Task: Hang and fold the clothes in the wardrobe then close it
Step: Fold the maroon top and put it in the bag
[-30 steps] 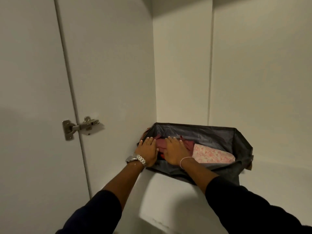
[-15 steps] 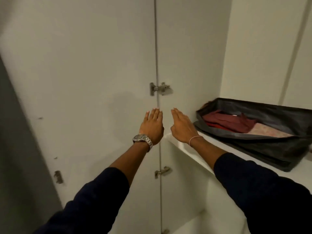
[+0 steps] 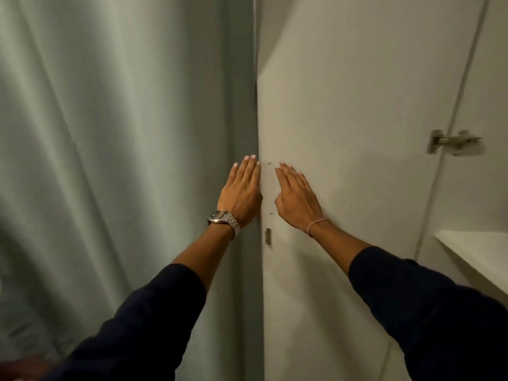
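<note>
The white wardrobe door (image 3: 351,111) stands open, and I see its inner face with a metal hinge (image 3: 450,141) at the right. My left hand (image 3: 242,192) is at the door's free edge, fingers straight and together, wrapped partly around that edge. My right hand (image 3: 298,198) lies flat near the inner face beside it, fingers extended, holding nothing. A small latch plate (image 3: 268,236) sits on the door just below my hands. The corner of the white wardrobe shelf (image 3: 478,251) shows at the right; the clothes on it are out of sight.
A grey-green curtain (image 3: 115,149) hangs to the left of the door, close behind its edge. My dark sleeves fill the lower part of the view.
My hands left the clothes in the dark storage bag on the shelf and swung left to the door's free edge. The bag has gone out of view and the curtain has come in.
</note>
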